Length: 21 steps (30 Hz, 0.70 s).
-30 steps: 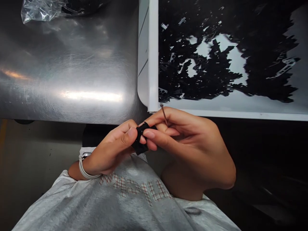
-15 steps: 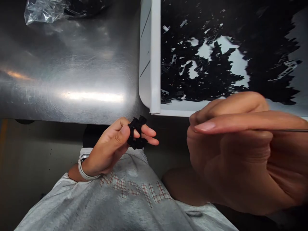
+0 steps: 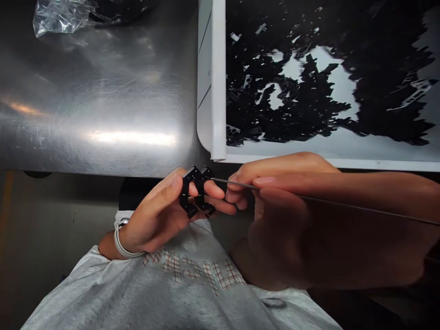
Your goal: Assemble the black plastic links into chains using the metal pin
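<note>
My left hand (image 3: 163, 206) pinches small black bracket-like parts (image 3: 188, 192) side by side, with some fingers stretched out behind them. My right hand (image 3: 292, 206) is closed on a thin metal rod (image 3: 237, 184), which runs back along its fingers. The rod's tip meets the top of the right-hand black part, touching or entering it; I cannot tell which. Both hands are above my lap, below the white tray's front edge.
A white tray (image 3: 219, 82) at the upper right holds a heap of black parts (image 3: 305, 101) with a few silvery pieces. The metal table (image 3: 120, 91) spans the left, with a clear plastic bag (image 3: 62, 18) at its back.
My right hand drew away from the parts, turned the rod lengthwise, and came back so its tip meets them. My left hand kept hold and turned the black parts slightly.
</note>
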Tool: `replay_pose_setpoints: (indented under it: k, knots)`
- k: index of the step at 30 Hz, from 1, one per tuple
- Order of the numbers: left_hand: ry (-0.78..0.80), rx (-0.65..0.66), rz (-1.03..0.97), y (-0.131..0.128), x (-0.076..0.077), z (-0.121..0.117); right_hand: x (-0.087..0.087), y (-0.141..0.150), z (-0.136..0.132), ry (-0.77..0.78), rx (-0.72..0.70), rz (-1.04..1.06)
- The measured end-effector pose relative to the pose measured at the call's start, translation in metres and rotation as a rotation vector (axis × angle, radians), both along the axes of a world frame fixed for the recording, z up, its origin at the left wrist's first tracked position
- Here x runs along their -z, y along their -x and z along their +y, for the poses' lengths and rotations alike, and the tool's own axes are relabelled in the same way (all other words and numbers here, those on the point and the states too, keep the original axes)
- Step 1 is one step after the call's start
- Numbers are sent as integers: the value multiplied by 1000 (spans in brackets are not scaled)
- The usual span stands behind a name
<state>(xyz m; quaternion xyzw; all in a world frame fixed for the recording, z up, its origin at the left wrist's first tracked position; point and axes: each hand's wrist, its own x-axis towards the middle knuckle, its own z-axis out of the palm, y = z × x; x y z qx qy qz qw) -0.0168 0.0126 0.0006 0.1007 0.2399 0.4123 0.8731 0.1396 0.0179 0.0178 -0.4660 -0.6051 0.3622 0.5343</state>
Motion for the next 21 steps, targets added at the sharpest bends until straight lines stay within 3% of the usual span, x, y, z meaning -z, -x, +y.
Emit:
replay_pose_setpoints:
  k: [8, 18, 21]
  knots:
    - [24, 16, 53, -3, -3, 2, -2, 5, 2, 86, 73, -72]
    - [42, -11, 73, -4, -3, 2, 1, 12, 3, -175, 155, -11]
    - [35, -8, 81, -4, -2, 1, 9, 13, 2, -191, 158, 33]
